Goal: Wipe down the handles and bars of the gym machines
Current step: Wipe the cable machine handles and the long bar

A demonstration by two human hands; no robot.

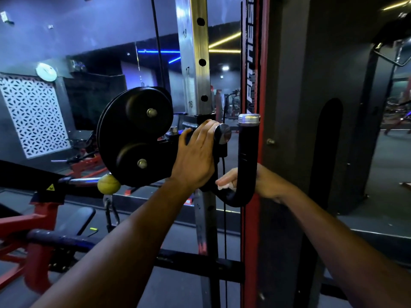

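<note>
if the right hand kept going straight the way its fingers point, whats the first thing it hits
The right hand, wrapped around the black curved handle, has fingers pointing left. First in that line appears to be the left hand's wrist, though depth is unclear.

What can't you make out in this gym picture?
- Cloth, head view: only a white scrap shows; the right hand and the black curved handle hide the rest.
- Left hand fingertips: curled out of sight over the carriage beside the knob.
- Background machines: dim, too small.
</note>
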